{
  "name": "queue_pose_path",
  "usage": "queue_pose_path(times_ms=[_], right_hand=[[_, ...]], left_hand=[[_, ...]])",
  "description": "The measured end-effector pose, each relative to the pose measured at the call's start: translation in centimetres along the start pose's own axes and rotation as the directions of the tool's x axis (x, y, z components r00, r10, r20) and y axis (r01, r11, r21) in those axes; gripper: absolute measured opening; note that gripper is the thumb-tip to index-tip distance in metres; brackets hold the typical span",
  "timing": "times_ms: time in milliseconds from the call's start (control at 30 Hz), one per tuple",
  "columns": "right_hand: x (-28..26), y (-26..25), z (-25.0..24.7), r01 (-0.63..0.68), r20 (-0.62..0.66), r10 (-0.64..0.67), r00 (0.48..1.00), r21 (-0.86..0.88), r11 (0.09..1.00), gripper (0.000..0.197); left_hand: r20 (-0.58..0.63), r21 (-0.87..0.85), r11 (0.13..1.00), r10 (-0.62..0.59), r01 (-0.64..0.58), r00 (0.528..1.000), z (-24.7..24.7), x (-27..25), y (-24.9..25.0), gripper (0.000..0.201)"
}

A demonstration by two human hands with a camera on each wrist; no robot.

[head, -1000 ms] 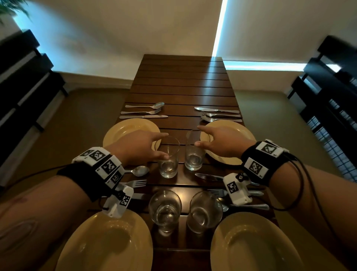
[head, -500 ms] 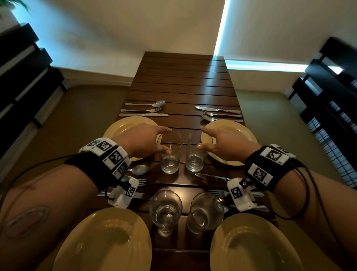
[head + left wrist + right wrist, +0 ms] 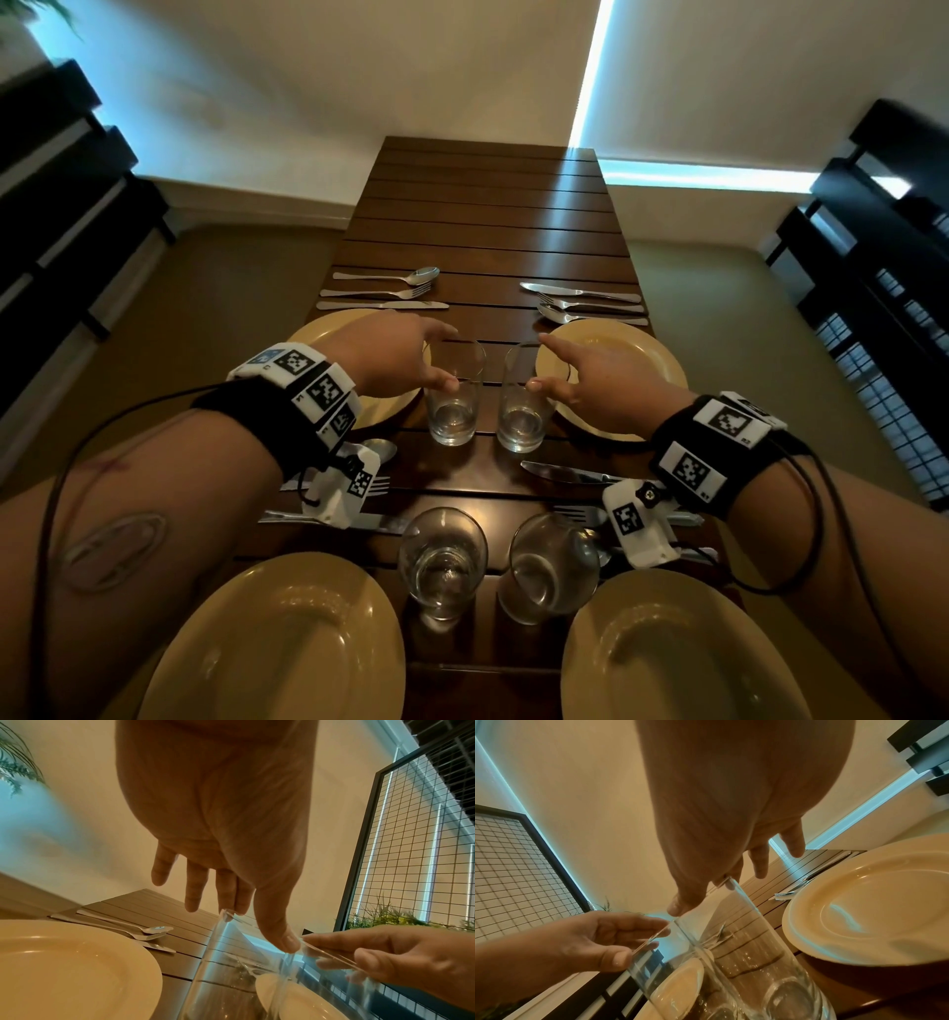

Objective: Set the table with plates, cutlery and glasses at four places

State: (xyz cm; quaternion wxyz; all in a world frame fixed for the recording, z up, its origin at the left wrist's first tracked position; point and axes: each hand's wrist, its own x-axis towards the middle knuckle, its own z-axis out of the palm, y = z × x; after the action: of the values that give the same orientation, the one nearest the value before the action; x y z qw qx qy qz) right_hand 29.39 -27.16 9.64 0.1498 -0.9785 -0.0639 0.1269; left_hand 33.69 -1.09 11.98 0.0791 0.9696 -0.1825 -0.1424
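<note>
Two clear glasses stand side by side between the far plates on the dark slatted table [image 3: 488, 216]. My left hand [image 3: 447, 360] pinches the rim of the left glass [image 3: 454, 411] between thumb and fingers, also shown in the left wrist view as hand [image 3: 259, 925] on glass [image 3: 231, 973]. My right hand [image 3: 539, 362] holds the rim of the right glass [image 3: 521, 416] the same way, with hand [image 3: 703, 896] on glass [image 3: 731, 953]. Yellow plates lie at far left [image 3: 318, 334], far right [image 3: 631, 360], near left [image 3: 287, 642] and near right [image 3: 683, 658].
Cutlery sets lie beyond the far left plate [image 3: 385, 290] and the far right plate [image 3: 585, 303]. A fork [image 3: 380, 483] and a knife [image 3: 565, 470] lie under my wrists. Two more glasses [image 3: 442, 560] [image 3: 552, 565] stand between the near plates. Dark chairs flank the table.
Both hands stay at the rims of the two far glasses, which have hardly shifted on the table. The head view has tilted slightly.
</note>
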Motion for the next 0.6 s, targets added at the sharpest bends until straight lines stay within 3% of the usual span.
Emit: queue_pose_path(times_ms=[433, 600], right_hand=[[0.4, 0.1, 0.0, -0.024, 0.009, 0.023, 1.000, 0.032, 0.999, 0.074], [0.2, 0.3, -0.2, -0.068, 0.048, 0.060, 0.997, 0.190, 0.979, 0.077]], left_hand=[[0.038, -0.100, 0.995, -0.018, 0.022, 0.999, 0.7, 0.3, -0.6, 0.080], [0.049, -0.305, 0.952, 0.003, 0.012, 0.999, 1.3, -0.4, -0.6, 0.096]])
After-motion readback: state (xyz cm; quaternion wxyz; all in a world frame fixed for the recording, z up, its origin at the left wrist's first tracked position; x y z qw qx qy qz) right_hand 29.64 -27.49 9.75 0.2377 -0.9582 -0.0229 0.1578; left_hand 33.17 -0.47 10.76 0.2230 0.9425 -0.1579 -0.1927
